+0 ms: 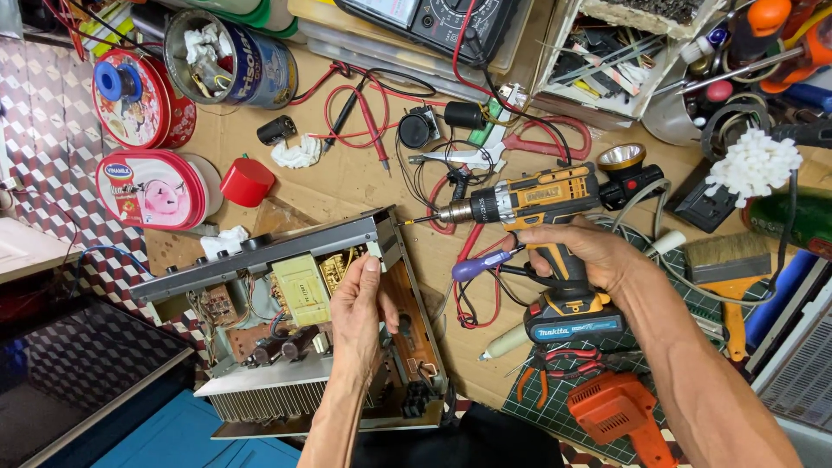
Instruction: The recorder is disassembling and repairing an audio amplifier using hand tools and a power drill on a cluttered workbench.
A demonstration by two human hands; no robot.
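On the cluttered desk [364,178] the opened amplifier chassis [299,321], likely heavy and rigid, is gripped at its corner by the left hand [360,303], while the right hand [581,256] clasps the weighty cordless drill [542,212] by its handle.

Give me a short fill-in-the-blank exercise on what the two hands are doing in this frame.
1. The right hand grips a yellow and black cordless ____.
2. The left hand rests on the corner of an opened electronics chassis whose top cover is ____.
3. The drill bit points toward the chassis's ____ corner.
4. A purple-handled screwdriver lies just ____ the drill's chuck.

Missing words: drill; off; upper right; below
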